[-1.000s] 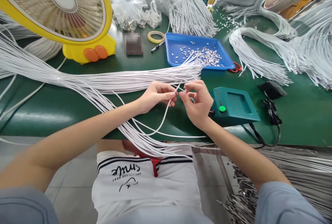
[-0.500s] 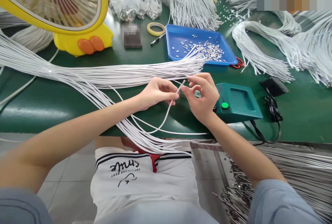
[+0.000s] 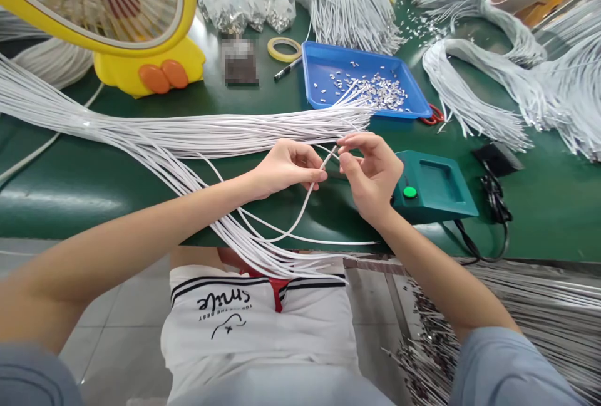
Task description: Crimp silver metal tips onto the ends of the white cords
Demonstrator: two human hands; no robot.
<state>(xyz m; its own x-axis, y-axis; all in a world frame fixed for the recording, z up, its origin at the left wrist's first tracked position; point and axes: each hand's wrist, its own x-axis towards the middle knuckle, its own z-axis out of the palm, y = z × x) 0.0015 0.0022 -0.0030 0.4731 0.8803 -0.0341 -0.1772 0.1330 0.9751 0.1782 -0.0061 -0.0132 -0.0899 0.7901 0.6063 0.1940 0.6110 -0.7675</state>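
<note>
My left hand [image 3: 295, 168] pinches a white cable [image 3: 305, 200] between thumb and fingers, close to its end. The short tip above the fingers looks dark and points up to the right. My right hand [image 3: 370, 171] is at that tip, its index fingertip at or very near the end. Its thumb stands apart from the index finger, with nothing seen between them. Beneath and behind my left hand runs a thick bundle of white cables [image 3: 225, 133]. A looser bunch of white cables [image 3: 253, 249] hangs over the table's front edge.
A blue tray [image 3: 323, 58] holds small metal pieces behind my hands. Right of my right hand sits a green device [image 3: 436, 187] with a green button and black cord. A yellow fan [image 3: 141, 71], yellow tape roll [image 3: 284, 49] and more cable bundles [image 3: 357, 11] stand further back.
My right thumb has drawn back to the right, away from the cable end, and that hand has shifted slightly right. My left hand keeps its grip on the cable.
</note>
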